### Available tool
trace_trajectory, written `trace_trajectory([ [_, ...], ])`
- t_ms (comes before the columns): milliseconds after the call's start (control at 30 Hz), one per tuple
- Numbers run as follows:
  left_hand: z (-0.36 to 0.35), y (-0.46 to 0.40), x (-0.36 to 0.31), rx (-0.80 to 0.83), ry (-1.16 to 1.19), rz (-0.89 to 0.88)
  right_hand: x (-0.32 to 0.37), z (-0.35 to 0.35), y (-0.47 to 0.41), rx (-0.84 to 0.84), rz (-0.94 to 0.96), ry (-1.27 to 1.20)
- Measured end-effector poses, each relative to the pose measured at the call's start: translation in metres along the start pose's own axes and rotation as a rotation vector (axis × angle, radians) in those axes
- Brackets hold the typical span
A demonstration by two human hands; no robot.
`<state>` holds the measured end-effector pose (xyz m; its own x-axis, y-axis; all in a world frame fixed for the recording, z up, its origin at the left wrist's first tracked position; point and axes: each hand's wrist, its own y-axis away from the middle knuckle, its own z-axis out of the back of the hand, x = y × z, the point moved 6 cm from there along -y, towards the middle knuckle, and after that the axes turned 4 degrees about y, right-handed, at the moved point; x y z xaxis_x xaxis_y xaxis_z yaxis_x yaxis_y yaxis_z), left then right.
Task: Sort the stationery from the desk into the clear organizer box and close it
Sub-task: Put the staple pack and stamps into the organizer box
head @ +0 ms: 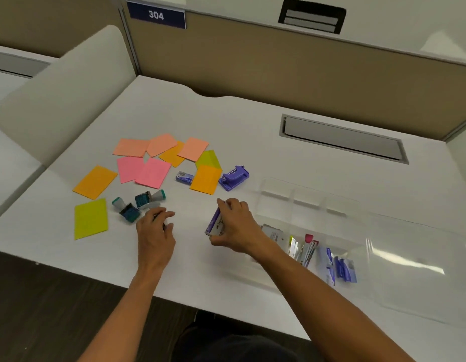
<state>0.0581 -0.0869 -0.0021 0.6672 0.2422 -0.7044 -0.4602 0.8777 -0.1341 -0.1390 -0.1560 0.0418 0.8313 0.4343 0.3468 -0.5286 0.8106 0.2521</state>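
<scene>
Plainly, the step in hand looks like carrying a small box across to the organizer, so start from the big things. The white desk point(226, 121) holds everything. On its right side sits the clear organizer box point(299, 205), its lid point(414, 262) laid open toward the right; the far compartments look unfilled, while the near ones already hold small purple staple boxes point(341, 267) and a few slim packets. Left of centre lie scattered sticky notes point(153, 172) in orange, pink, salmon and yellow-green, well apart from the organizer.

The right hand point(234, 226) has its fingers and thumb curled round a purple-and-white box point(215, 222), held on end just beside the organizer's near-left corner. The left hand point(156, 228) rests curled near two teal date stamps point(138, 203); something dark seems to be under its fingers, but whether it grips anything I cannot tell.

To do this well, I would lift the box over the transparent wall, which is easy to misjudge, and lay it flat with the like boxes. The purple hole punch point(234, 178) and a small purple staple box point(184, 177) among the notes still wait.
</scene>
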Motion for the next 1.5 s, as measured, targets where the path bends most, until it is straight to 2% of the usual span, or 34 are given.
trace_trajectory([
  [133, -0.024, -0.006, -0.041, 0.134, 0.047, -0.135, -0.018, 0.014, 0.021, -0.037, -0.032, -0.014],
  [333, -0.062, -0.011, -0.098, 0.252, 0.08, -0.306, -0.062, 0.029, 0.057, -0.093, -0.133, -0.093],
  [467, -0.088, -0.013, -0.129, 0.329, 0.123, -0.371, -0.086, 0.031, 0.076, -0.063, -0.18, -0.1],
  [733, -0.137, -0.012, -0.181, 0.539, 0.113, -0.508, -0.101, 0.021, 0.09, -0.016, -0.15, -0.019],
  [1100, -0.179, -0.02, -0.204, 0.659, -0.012, -0.589, -0.097, 0.017, 0.089, -0.015, -0.141, -0.006],
  [1500, -0.202, -0.021, -0.209, 0.736, -0.168, -0.639, -0.102, 0.024, 0.099, -0.051, -0.227, -0.216],
])
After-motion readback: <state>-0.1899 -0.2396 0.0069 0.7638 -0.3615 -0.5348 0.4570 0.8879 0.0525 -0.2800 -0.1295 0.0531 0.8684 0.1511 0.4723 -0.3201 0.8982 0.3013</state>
